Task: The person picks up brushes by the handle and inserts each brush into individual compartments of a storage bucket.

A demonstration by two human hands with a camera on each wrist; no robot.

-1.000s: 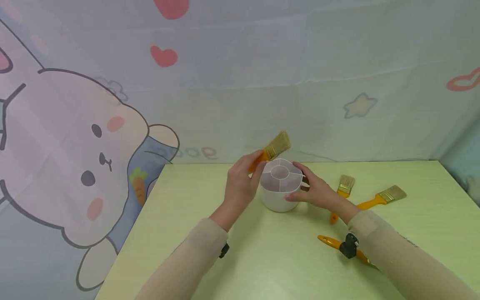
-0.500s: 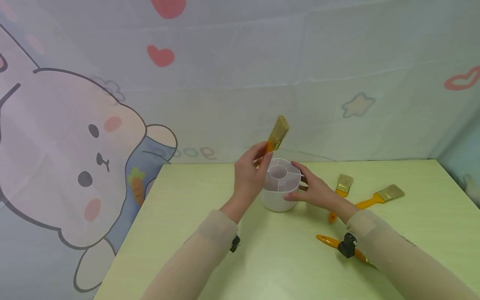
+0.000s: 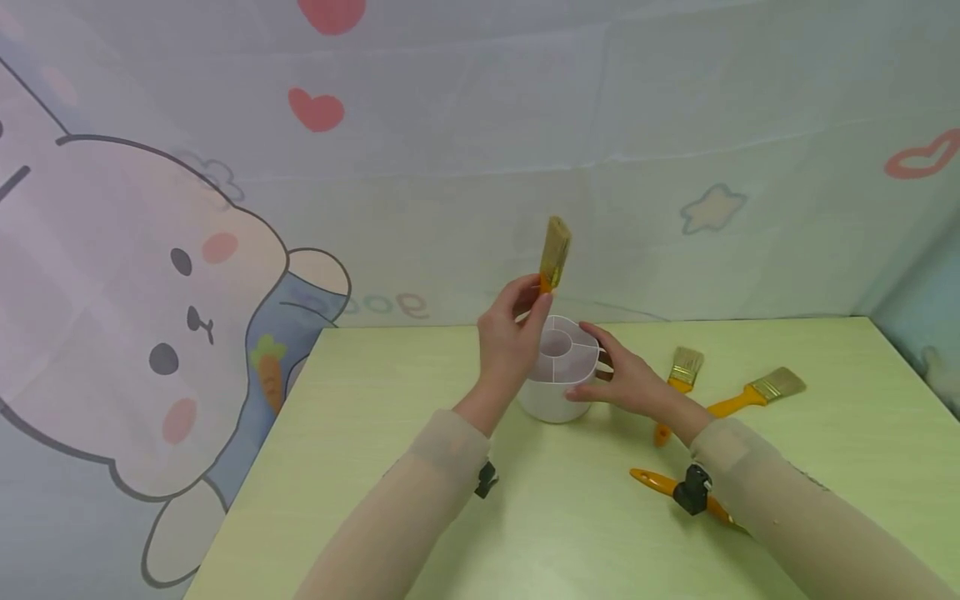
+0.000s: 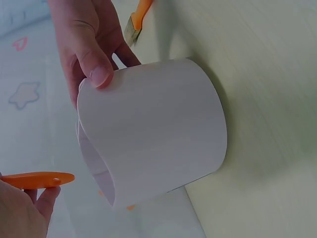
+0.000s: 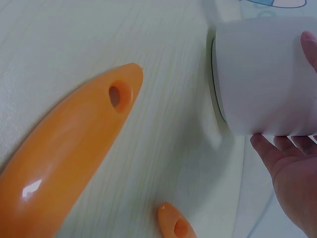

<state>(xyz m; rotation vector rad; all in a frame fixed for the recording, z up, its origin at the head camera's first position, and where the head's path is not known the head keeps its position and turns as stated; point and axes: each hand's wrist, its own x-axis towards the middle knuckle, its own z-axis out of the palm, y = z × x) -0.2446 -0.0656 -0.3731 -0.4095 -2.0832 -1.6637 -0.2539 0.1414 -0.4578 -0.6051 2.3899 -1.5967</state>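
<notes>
My left hand (image 3: 508, 346) pinches a paintbrush (image 3: 556, 250) with pale bristles and a gold ferrule, bristles up, above a white round organizer (image 3: 555, 404). In the left wrist view the tip of that brush's orange handle (image 4: 42, 179) points toward the organizer's opening, apart from its rim. The organizer (image 4: 153, 129) stands on the table, split by thin walls into a round middle cup and outer compartments. My right hand (image 3: 633, 382) grips its right side, thumb in front and fingers behind. From the right wrist, the fingers (image 5: 267, 151) touch the organizer wall.
Three more orange-handled paintbrushes lie on the right: one upright in view (image 3: 686, 371), one slanted (image 3: 757, 393), and one (image 3: 655, 482) partly under my right forearm. A patterned cloth (image 3: 465, 167) hangs behind the pale table (image 3: 375, 400).
The left hand has moved slightly right and up, turning the paintbrush from a rightward slant to nearly upright over the organizer. My right hand keeps its grip on the organizer.
</notes>
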